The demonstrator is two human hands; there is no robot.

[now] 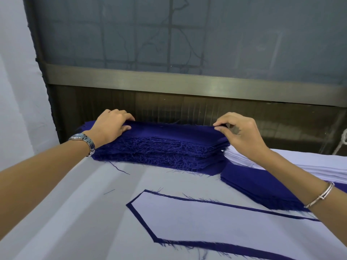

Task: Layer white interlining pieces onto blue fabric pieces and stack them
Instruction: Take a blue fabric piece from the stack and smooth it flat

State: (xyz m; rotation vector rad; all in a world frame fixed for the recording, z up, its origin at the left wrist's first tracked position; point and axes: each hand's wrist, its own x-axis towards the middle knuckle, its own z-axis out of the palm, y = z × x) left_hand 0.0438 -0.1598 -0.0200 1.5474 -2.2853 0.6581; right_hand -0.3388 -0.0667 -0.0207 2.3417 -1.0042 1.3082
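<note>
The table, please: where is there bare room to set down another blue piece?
Bare table lies left of the layered piece, and in a narrow band between it and the tall blue stack. The right is crowded: white interlining stack, low blue stack.

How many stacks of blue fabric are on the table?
2. A tall frayed stack at the back, its top piece held by the left hand and right hand; a lower stack at the right, beside the white pile. More may be hidden.

Blue fabric stack, white interlining.
</note>
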